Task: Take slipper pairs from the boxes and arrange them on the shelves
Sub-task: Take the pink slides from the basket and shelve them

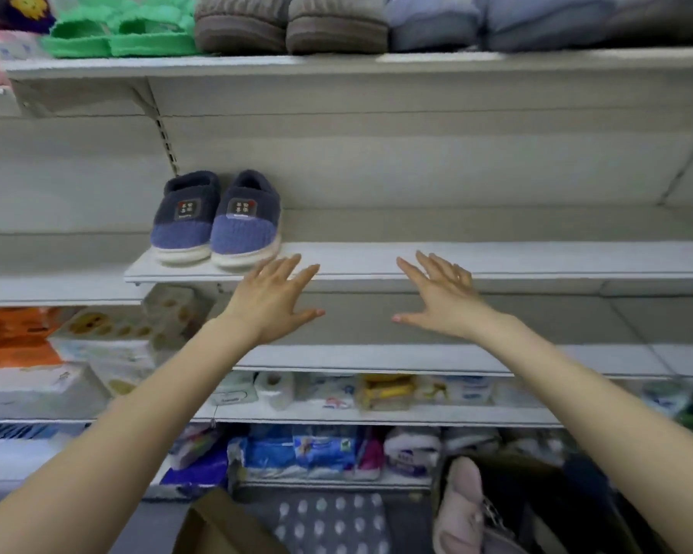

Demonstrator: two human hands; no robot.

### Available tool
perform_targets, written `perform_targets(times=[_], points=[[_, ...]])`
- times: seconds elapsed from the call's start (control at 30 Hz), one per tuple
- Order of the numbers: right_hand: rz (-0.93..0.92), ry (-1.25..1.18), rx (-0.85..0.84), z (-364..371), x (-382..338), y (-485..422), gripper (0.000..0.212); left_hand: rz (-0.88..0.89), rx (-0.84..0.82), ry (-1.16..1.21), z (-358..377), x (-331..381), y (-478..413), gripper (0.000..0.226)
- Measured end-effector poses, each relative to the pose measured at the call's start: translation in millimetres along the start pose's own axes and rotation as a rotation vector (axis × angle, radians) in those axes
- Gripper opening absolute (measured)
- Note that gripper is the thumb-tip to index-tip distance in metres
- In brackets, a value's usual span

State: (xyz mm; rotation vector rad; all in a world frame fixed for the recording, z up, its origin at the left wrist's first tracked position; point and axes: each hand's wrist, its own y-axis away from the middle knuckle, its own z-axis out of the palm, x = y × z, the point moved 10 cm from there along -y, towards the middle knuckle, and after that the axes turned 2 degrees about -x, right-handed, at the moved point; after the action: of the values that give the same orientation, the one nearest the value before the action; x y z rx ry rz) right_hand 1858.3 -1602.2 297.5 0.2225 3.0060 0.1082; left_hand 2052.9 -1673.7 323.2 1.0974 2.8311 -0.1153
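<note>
Here's a navy-and-blue slipper pair (217,225) standing upright at the left end of the middle shelf (496,259), side by side and touching, white soles down, toes at the front edge, a small dark patch on each upper. Up on the top shelf (257,65) there's a row along the front lip: a green fluffy pair (121,36), then a grey-brown ribbed pair (291,30), then a pale blue pair (496,24). Down at the bottom right a pink slipper (458,509) pokes out of what looks like an open cardboard box (536,473), though it's blurred there.
</note>
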Motion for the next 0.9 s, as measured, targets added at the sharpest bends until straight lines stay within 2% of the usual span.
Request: perform_targets(times=[0.2, 0.5, 0.73, 0.9], points=[[0.113, -0.004, -0.079, 10.7, 90.7, 62.8, 0.098, 0.111, -0.039, -0.011, 14.3, 100.4, -9.7, 0.072], [0.233, -0.047, -0.339, 100.8, 241.5, 144.8, 0.096, 0.155, -0.182, -0.02, 75.3, 238.5, -41.8, 0.071], [0.238, -0.072, -0.506, 198.9, 357.6, 187.1, 0.098, 0.131, -0.333, 0.034, 181.5, 350.0, -37.2, 0.07], [0.248, -0.188, -0.63, 296.2, 398.5, 220.8, 0.094, 0.067, -0.529, 0.141, 279.8, 400.8, -1.3, 0.068]])
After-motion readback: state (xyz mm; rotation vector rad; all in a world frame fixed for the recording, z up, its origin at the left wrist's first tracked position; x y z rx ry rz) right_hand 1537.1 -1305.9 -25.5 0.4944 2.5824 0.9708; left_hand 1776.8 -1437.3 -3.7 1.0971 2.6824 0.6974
